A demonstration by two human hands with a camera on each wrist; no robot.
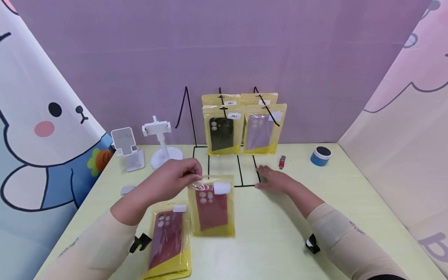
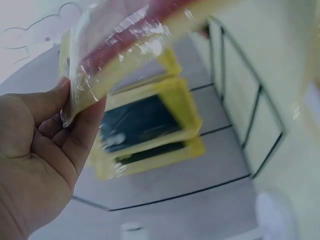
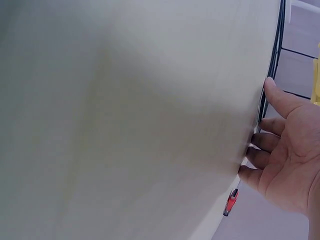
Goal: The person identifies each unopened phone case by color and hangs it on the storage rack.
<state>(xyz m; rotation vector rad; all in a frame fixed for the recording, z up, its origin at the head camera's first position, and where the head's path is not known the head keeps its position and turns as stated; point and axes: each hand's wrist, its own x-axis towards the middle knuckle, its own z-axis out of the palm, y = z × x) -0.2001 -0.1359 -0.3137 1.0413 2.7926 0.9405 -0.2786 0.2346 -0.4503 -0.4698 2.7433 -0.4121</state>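
Note:
My left hand [image 1: 175, 181] pinches the top edge of a yellow clear-front pouch [image 1: 213, 212] with a dark red phone case in it. In the left wrist view this pouch [image 2: 122, 42] hangs from the thumb and fingers of the left hand [image 2: 45, 150]. My right hand [image 1: 274, 179] lies at the right front corner of a black wire display rack [image 1: 240, 171], its fingers loosely extended. The right wrist view shows this hand [image 3: 290, 150] with its fingertips at the rack's base wire. On the rack's hooks hang pouches with a black case [image 1: 222, 134] and a lilac case [image 1: 259, 132], others behind.
Another pouch with a dark red case [image 1: 168, 237] lies on the table at the left front. White phone stands [image 1: 166, 155] are at the back left. A red USB stick [image 1: 282, 162] and a blue-and-white round container [image 1: 320, 156] sit at the right.

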